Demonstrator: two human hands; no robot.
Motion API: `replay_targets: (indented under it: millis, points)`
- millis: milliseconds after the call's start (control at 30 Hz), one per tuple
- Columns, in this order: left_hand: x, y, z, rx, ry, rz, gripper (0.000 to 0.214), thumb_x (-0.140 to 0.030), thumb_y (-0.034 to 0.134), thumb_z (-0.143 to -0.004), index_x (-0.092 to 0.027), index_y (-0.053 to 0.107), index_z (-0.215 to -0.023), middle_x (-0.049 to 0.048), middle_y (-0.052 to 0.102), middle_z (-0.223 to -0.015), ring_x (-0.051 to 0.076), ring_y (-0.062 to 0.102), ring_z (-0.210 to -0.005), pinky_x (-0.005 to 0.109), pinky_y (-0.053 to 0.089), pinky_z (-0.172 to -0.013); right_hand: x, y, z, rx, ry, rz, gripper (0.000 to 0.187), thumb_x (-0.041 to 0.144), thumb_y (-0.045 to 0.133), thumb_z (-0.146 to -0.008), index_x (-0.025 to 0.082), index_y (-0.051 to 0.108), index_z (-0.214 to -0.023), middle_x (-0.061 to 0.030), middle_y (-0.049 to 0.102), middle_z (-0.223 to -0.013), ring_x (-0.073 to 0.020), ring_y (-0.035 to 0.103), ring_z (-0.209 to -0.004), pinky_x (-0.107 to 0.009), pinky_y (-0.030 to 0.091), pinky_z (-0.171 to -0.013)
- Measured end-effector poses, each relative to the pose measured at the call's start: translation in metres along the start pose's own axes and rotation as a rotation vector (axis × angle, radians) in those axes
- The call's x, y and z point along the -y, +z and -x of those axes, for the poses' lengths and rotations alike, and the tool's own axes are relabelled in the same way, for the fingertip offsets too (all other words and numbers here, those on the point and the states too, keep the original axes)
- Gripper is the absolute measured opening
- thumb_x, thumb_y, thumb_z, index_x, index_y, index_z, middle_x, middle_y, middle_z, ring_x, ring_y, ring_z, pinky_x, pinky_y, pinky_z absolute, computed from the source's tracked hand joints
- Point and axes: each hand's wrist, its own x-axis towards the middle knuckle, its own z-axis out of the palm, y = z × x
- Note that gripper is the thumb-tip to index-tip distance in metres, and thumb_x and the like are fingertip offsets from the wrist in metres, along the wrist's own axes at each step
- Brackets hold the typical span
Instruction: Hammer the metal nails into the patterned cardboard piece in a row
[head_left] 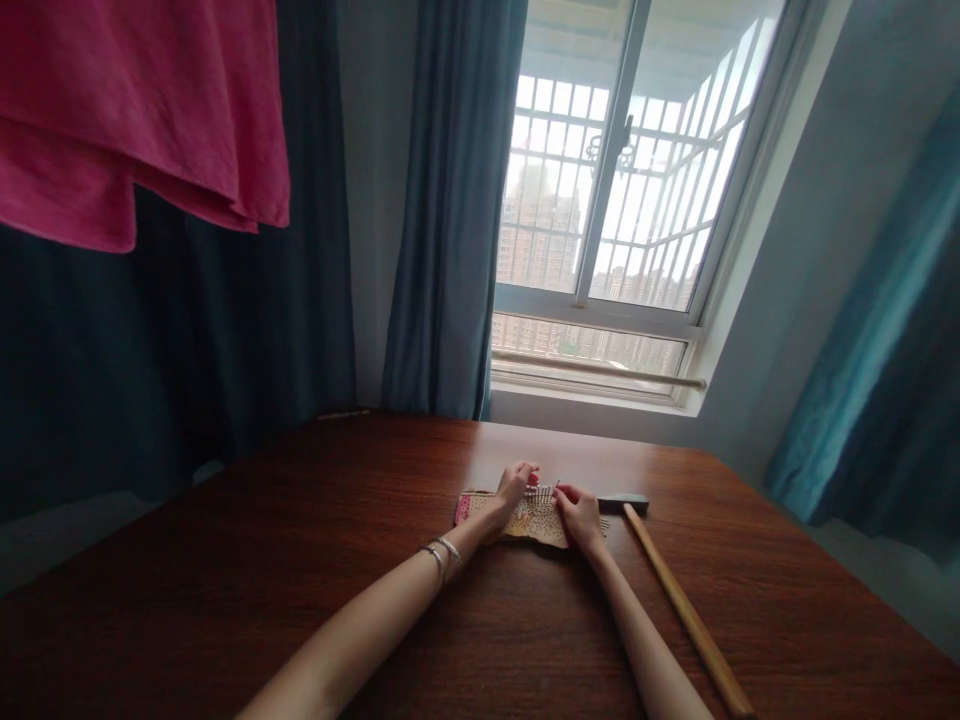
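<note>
A flat beige piece (538, 535) with many small dark specks or holes and a pink patch at its left end lies on the table under both hands. Along its far edge stands a row of thin dark pins (545, 493), which look like nails. My left hand (516, 485) is over its left half, fingers curled together near a small red spot; what they grip is hidden. On the right, my right hand (577, 512) pinches a thin dark pin, probably a nail, at the end of the row. Beside it lies a hammer (686, 605) with a dark head and wooden handle.
The brown wooden table (225, 600) reaches to the window wall. Dark blue curtains (450, 200) hang behind it, and a pink cloth (150, 110) hangs at upper left. A barred window (581, 250) is straight ahead.
</note>
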Motion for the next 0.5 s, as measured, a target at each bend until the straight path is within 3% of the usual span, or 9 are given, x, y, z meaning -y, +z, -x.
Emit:
replay_targets:
  millis: [500]
  points:
    - [0.013, 0.0, 0.004, 0.145, 0.216, -0.337, 0.03, -0.034, 0.065, -0.062, -0.012, 0.067, -0.083, 0.0066, 0.067, -0.079, 0.018, 0.059, -0.075, 0.027, 0.045, -0.07, 0.006, -0.002, 0.008, 0.042, -0.114, 0.153, 0.029, 0.037, 0.048, -0.079, 0.018, 0.069, -0.082, -0.0068, 0.067, -0.081, -0.0195, 0.06, -0.074, -0.028, 0.046, -0.067]
